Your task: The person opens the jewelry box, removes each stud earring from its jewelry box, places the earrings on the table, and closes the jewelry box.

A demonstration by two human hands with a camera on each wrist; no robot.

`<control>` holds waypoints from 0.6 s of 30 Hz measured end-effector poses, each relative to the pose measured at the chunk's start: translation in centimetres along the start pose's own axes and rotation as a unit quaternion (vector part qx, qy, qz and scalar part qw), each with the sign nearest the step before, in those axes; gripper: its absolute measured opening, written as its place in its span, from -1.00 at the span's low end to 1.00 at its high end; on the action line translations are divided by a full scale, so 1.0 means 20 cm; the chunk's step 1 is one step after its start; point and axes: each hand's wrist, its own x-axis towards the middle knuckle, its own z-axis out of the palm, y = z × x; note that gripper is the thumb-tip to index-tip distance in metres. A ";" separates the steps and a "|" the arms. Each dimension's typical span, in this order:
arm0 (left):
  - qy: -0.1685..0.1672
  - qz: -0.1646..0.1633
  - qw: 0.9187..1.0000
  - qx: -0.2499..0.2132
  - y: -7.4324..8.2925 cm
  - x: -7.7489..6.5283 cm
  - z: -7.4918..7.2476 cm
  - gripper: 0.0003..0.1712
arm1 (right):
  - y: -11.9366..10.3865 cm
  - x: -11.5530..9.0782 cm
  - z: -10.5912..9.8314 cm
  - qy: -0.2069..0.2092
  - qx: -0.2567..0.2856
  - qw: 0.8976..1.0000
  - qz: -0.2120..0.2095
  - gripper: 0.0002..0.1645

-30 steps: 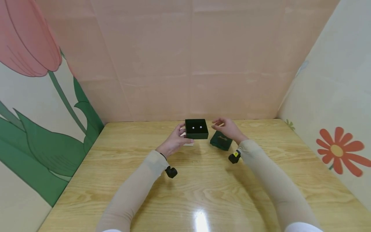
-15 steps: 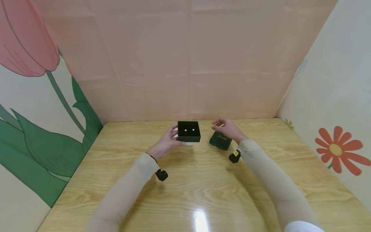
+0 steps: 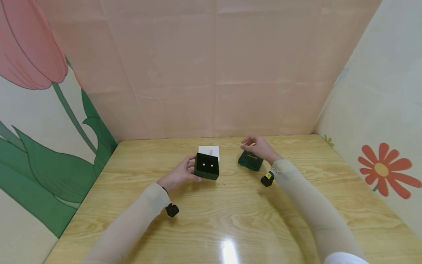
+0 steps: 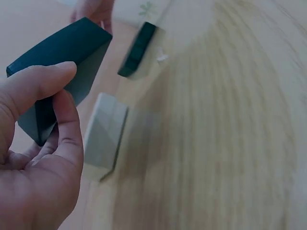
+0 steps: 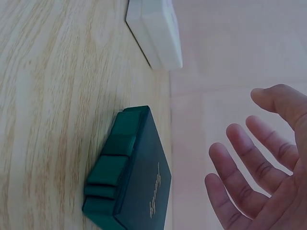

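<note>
Lid (image 3: 252, 161) right of box (image 3: 206, 175), apparently earrings (image 3: 212, 165) inside

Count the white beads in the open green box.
2: a left bead and a right bead in the head view, both inside the box the left hand holds.

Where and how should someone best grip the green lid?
Probably from above, pinching the lid by the two opposite sides flanking its green folds: it appears to lie flat, lettering up, and the folds bulge along its near side.
</note>
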 end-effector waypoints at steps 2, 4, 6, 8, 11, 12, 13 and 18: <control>-0.001 -0.006 1.000 0.010 -0.02 -0.01 -0.01 0.14 | 0.00 0.00 0.00 -0.002 -0.002 1.000 0.000 -0.60; -0.002 -0.009 1.000 0.014 -0.04 -0.01 -0.01 0.14 | 0.00 0.00 0.00 -0.002 -0.004 1.000 0.001 -0.61; -0.005 -0.012 1.000 0.016 -0.06 -0.02 -0.02 0.14 | 0.00 0.00 0.01 -0.002 -0.006 1.000 0.003 -0.62; -0.009 -0.012 1.000 0.020 -0.08 -0.01 -0.02 0.14 | 0.00 -0.01 0.01 -0.002 -0.007 1.000 0.006 -0.63; -0.012 -0.014 1.000 0.022 -0.09 -0.01 -0.02 0.15 | 0.01 0.00 0.01 -0.005 -0.009 1.000 0.006 -0.61; -0.012 -0.015 1.000 0.020 -0.10 -0.01 -0.02 0.16 | 0.01 0.00 0.01 -0.006 -0.009 1.000 0.006 -0.61; -0.010 -0.018 1.000 0.018 -0.10 -0.01 -0.02 0.17 | 0.01 0.00 0.01 -0.006 -0.009 1.000 0.005 -0.60; -0.009 -0.019 1.000 0.020 -0.10 -0.01 -0.01 0.17 | 0.00 -0.01 0.01 -0.005 -0.009 1.000 0.008 -0.59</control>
